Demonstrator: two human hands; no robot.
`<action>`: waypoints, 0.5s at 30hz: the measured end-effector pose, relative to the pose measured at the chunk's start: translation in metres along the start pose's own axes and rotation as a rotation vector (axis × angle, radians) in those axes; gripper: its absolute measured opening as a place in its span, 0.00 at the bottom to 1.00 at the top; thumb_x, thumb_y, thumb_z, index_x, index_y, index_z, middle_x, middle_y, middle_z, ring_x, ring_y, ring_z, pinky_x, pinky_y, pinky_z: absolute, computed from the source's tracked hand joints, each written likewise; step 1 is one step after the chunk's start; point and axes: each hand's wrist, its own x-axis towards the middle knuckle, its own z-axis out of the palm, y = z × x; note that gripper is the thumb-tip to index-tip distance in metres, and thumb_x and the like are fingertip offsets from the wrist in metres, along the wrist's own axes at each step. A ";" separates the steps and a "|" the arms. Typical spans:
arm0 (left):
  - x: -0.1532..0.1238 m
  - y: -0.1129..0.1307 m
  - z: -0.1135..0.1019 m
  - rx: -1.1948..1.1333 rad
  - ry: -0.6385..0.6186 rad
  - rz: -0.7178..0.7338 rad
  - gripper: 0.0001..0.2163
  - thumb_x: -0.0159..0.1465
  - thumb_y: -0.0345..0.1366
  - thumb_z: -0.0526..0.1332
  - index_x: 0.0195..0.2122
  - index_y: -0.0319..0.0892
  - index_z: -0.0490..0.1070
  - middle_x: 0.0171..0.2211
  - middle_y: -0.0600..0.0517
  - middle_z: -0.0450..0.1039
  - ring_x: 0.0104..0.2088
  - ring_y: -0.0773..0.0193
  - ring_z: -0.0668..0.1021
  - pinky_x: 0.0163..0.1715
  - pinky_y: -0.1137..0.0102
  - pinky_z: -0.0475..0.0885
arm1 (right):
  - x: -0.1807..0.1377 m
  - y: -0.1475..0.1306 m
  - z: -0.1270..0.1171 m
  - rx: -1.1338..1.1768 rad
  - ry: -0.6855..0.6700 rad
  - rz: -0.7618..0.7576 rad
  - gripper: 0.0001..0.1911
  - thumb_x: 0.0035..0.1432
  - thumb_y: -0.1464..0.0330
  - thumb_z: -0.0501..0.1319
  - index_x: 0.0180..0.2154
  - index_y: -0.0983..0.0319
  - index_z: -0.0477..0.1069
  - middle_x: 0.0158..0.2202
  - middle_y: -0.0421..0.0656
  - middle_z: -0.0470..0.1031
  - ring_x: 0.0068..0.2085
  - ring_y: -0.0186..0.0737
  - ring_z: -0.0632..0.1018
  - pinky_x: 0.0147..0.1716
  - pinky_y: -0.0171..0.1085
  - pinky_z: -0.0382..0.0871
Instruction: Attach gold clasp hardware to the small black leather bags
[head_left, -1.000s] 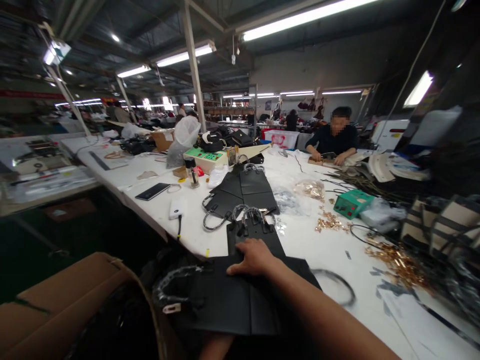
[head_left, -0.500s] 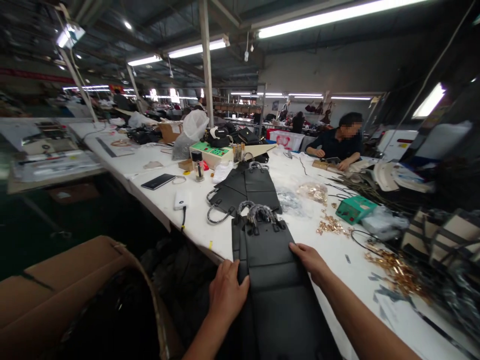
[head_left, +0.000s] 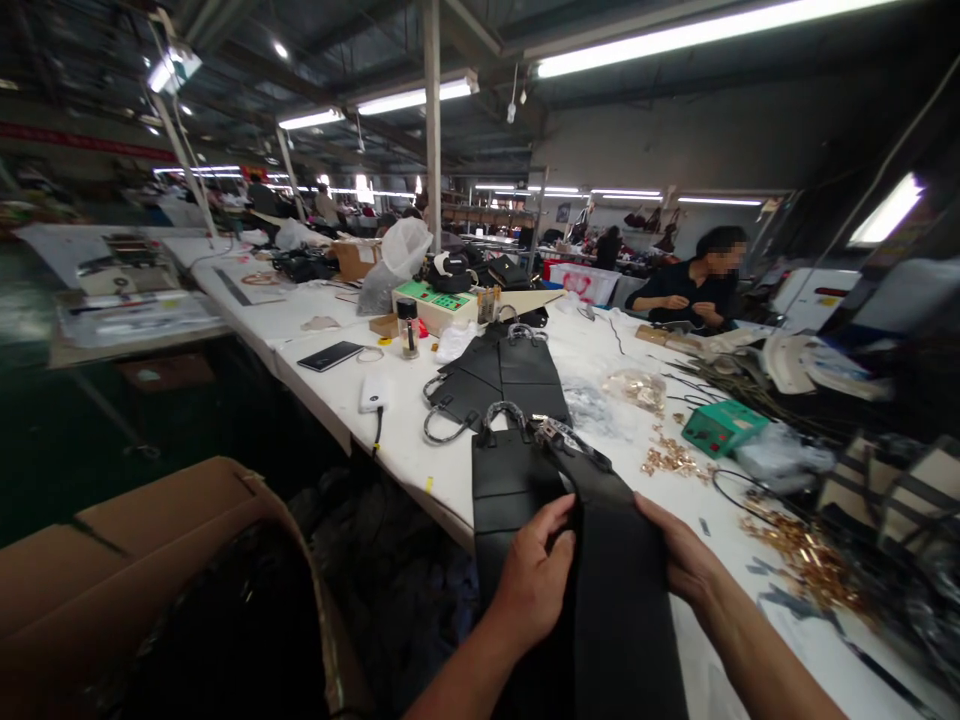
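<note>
Two bare forearms, left hand [head_left: 536, 580] and right hand [head_left: 682, 560] — no sleeves, gloves, rings or watch

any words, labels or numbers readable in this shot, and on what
None can be read.
Red marks on the white sheet behind the table: blurred.
Buttons and panel on the green-topped box: too small.
Red banner high on the left: blurred.
Black bag panel held in both hands: no text shows.

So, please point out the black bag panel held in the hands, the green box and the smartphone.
black bag panel [head_left: 622, 600], head view, on its flat leather face.
green box [head_left: 721, 428], head view, on its top face.
smartphone [head_left: 330, 355], head view, on its dark screen.
</note>
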 end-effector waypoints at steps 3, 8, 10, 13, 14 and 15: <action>-0.003 -0.004 -0.018 0.065 0.052 0.007 0.17 0.65 0.39 0.58 0.55 0.45 0.70 0.52 0.47 0.75 0.51 0.57 0.76 0.52 0.64 0.69 | -0.009 -0.014 0.002 0.018 -0.018 -0.090 0.22 0.52 0.62 0.68 0.48 0.62 0.74 0.36 0.48 0.83 0.33 0.48 0.83 0.40 0.45 0.77; -0.018 -0.047 -0.074 0.200 0.639 -0.130 0.23 0.56 0.47 0.65 0.49 0.40 0.71 0.44 0.44 0.75 0.44 0.56 0.76 0.43 0.64 0.72 | -0.022 -0.037 -0.001 0.065 -0.010 -0.170 0.19 0.53 0.65 0.68 0.47 0.59 0.74 0.39 0.46 0.83 0.34 0.44 0.83 0.40 0.41 0.79; -0.026 -0.064 -0.088 0.133 0.704 -0.236 0.25 0.53 0.50 0.65 0.48 0.39 0.70 0.41 0.45 0.75 0.42 0.56 0.77 0.40 0.64 0.72 | -0.021 -0.049 0.002 0.053 -0.030 -0.231 0.18 0.53 0.65 0.67 0.47 0.58 0.73 0.39 0.44 0.83 0.35 0.43 0.83 0.40 0.40 0.79; -0.035 -0.070 -0.089 -0.030 0.604 -0.393 0.26 0.55 0.55 0.62 0.46 0.39 0.71 0.41 0.45 0.75 0.37 0.59 0.77 0.34 0.68 0.73 | -0.009 -0.062 0.029 -0.031 -0.060 -0.351 0.22 0.55 0.63 0.66 0.52 0.57 0.70 0.42 0.43 0.82 0.36 0.41 0.83 0.40 0.40 0.77; -0.037 -0.068 -0.087 -0.062 0.572 -0.433 0.26 0.56 0.57 0.60 0.46 0.40 0.71 0.42 0.45 0.74 0.37 0.60 0.77 0.32 0.68 0.72 | -0.004 -0.063 0.043 -0.103 -0.057 -0.389 0.25 0.57 0.61 0.65 0.55 0.57 0.67 0.45 0.44 0.81 0.39 0.42 0.82 0.41 0.41 0.76; -0.038 -0.064 -0.084 -0.080 0.556 -0.463 0.27 0.57 0.59 0.58 0.46 0.40 0.72 0.44 0.45 0.74 0.36 0.61 0.77 0.32 0.69 0.72 | 0.001 -0.060 0.058 -0.195 -0.038 -0.419 0.28 0.57 0.59 0.64 0.57 0.58 0.65 0.47 0.45 0.80 0.41 0.43 0.81 0.43 0.42 0.75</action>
